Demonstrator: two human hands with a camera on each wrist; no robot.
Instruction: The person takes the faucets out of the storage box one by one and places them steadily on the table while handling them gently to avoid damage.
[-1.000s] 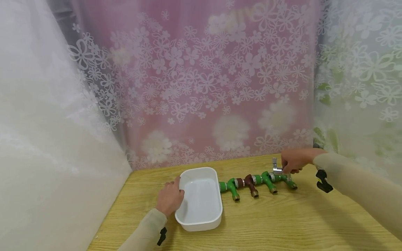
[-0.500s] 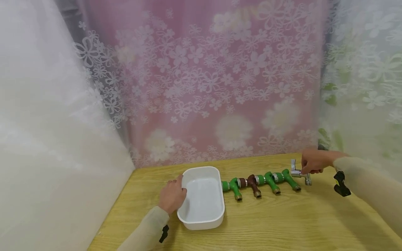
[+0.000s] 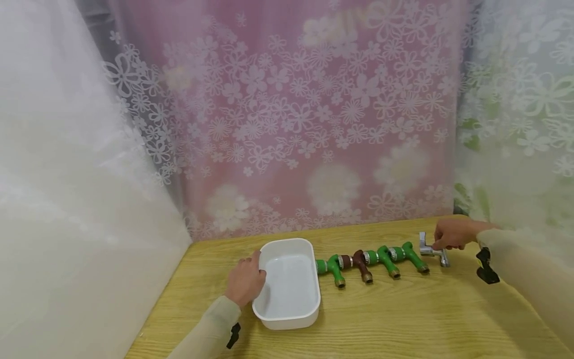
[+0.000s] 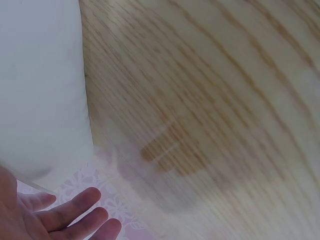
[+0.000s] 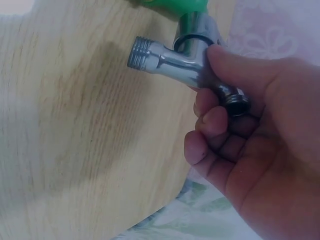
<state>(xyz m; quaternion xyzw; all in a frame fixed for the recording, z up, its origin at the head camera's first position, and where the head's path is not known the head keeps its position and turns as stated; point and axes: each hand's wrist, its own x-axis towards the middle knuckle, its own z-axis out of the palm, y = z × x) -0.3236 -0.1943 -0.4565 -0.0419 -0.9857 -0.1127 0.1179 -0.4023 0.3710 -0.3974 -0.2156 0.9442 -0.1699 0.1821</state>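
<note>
A chrome faucet (image 3: 434,252) with a threaded inlet is pinched between the thumb and fingers of my right hand (image 3: 455,233). In the head view it is at the right end of a row of faucets, close over the table. The nearest one in the row is a green faucet (image 3: 417,259). Over at the left, my left hand (image 3: 245,280) holds the left rim of a white rectangular basin (image 3: 289,317), thumb over the inside edge. The left wrist view shows its other fingers (image 4: 75,205) loosely spread outside the basin wall.
Left of the green faucet lie another green faucet (image 3: 388,262), a brown faucet (image 3: 362,267) and a third green faucet (image 3: 336,270) near the basin. The wooden table (image 3: 381,324) ends at a pink flowered curtain (image 3: 287,149), with pale sheeting on both sides.
My right hand has moved right with the chrome faucet, from above the end green faucet to beside it, then slightly lower. My left hand stays on the basin rim.
</note>
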